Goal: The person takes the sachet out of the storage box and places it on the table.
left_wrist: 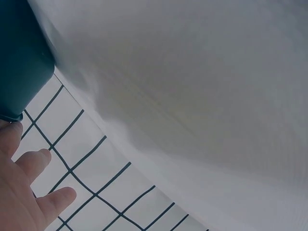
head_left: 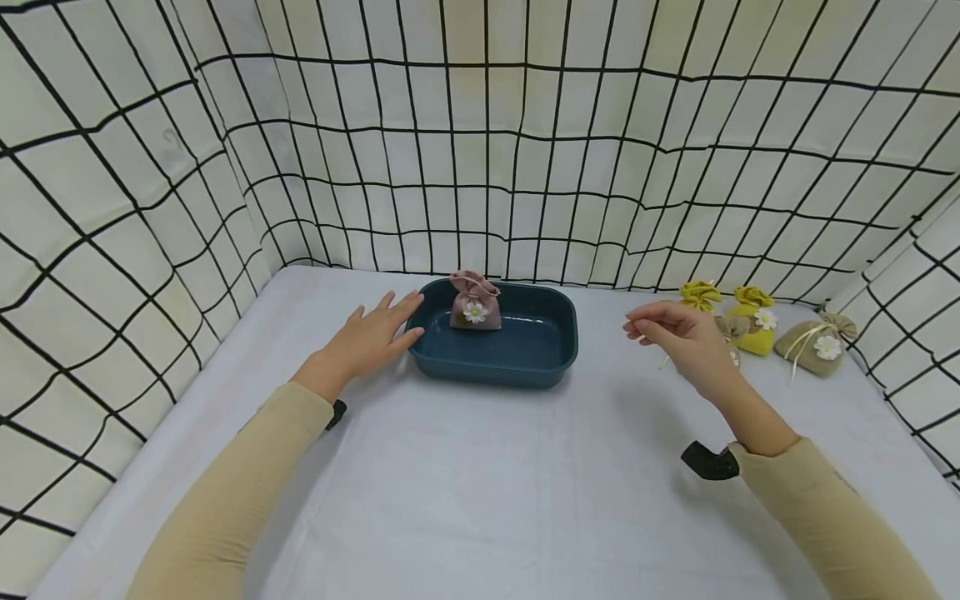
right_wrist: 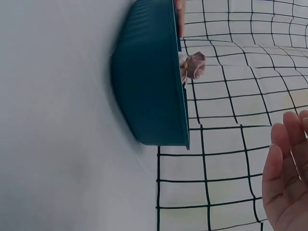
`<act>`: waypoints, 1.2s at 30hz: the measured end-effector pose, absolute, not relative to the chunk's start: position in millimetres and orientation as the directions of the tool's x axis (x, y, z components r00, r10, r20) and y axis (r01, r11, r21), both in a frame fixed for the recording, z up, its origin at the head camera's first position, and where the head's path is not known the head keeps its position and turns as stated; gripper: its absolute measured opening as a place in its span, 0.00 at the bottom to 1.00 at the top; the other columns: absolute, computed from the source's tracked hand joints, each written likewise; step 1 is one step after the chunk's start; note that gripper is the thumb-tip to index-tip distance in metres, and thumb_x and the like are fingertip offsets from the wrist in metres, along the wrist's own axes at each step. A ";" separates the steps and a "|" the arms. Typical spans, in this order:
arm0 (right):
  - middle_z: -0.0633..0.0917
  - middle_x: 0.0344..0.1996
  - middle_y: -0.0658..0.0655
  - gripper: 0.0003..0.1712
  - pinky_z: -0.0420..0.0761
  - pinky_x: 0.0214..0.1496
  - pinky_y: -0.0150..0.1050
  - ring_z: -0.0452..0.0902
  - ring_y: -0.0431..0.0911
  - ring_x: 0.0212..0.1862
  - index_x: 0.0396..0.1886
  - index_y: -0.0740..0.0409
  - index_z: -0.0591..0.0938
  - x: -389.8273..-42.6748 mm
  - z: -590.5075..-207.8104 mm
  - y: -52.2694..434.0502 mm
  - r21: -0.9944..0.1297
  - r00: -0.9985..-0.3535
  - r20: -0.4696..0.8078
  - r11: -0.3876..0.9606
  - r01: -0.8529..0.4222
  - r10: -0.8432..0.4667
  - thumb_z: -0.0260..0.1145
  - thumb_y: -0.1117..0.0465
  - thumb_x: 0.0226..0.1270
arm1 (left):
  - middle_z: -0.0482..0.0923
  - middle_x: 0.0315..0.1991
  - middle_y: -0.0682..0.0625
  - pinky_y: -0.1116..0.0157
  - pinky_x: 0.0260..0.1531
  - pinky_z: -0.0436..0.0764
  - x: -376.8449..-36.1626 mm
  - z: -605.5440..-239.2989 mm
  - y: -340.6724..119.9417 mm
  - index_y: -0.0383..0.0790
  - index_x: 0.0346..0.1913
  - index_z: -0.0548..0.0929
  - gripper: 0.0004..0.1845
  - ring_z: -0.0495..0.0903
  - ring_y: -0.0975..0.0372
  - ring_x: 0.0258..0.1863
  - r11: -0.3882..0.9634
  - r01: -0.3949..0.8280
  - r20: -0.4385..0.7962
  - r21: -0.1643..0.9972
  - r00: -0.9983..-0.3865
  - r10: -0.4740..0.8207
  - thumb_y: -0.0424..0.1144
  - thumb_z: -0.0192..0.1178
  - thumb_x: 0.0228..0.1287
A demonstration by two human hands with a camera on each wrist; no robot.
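Observation:
A dark blue tray (head_left: 525,367) sits mid-table with a pink drawstring pouch (head_left: 474,302) bearing a daisy standing in its far left corner. My left hand (head_left: 375,333) lies flat with straight fingers against the tray's left rim. In the left wrist view the fingers (left_wrist: 33,192) show beside the tray's corner (left_wrist: 21,62). My right hand (head_left: 667,329) hovers right of the tray, fingers loosely bent, holding nothing. The right wrist view shows that hand (right_wrist: 288,178) relaxed, the tray (right_wrist: 149,82) and the pouch's top (right_wrist: 195,65).
Several pouches lie at the back right: a yellow one (head_left: 699,294), a yellow one with a daisy (head_left: 753,321), a tan one (head_left: 817,343), and one partly hidden behind my right hand. Grid-patterned cloth walls (head_left: 480,167) enclose the white table (head_left: 480,483) on three sides.

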State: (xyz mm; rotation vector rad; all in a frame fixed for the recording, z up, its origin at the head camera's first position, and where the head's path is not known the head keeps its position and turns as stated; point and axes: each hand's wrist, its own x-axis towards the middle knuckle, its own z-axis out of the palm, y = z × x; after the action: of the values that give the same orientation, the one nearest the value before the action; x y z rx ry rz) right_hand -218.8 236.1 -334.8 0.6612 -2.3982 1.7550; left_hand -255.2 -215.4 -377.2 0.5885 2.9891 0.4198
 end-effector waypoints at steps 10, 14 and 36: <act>0.88 0.39 0.49 0.10 0.85 0.46 0.31 0.85 0.40 0.42 0.49 0.75 0.83 -222.6 -341.9 205.5 -0.893 -0.881 0.309 0.209 -0.398 -0.358 0.61 0.71 0.77 | 0.46 0.83 0.44 0.30 0.71 0.43 -255.2 -377.5 -215.6 0.43 0.84 0.49 0.37 0.42 0.43 0.81 0.890 0.364 -0.010 0.273 -0.925 0.381 0.53 0.47 0.83; 0.88 0.40 0.52 0.11 0.85 0.46 0.31 0.84 0.41 0.42 0.50 0.75 0.83 -225.5 -345.4 191.9 -0.894 -0.887 0.298 0.223 -0.390 -0.353 0.61 0.70 0.78 | 0.46 0.83 0.45 0.30 0.71 0.43 -255.4 -378.5 -216.2 0.44 0.84 0.49 0.37 0.41 0.43 0.81 0.893 0.362 -0.011 0.269 -0.925 0.379 0.54 0.46 0.83; 0.87 0.48 0.64 0.15 0.85 0.50 0.36 0.85 0.44 0.45 0.56 0.72 0.81 -248.3 -357.9 127.2 -0.972 -0.921 0.176 0.088 -0.219 -0.349 0.63 0.65 0.78 | 0.46 0.83 0.44 0.30 0.71 0.43 -255.2 -376.0 -214.9 0.43 0.84 0.49 0.37 0.42 0.42 0.80 0.893 0.361 -0.014 0.269 -0.925 0.379 0.53 0.46 0.83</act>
State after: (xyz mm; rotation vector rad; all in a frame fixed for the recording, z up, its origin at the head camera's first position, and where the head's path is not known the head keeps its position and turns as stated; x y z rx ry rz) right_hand -248.3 127.2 -357.9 0.6260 -2.3884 2.1004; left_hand -255.2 -214.9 -376.0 0.5855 2.9919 0.4053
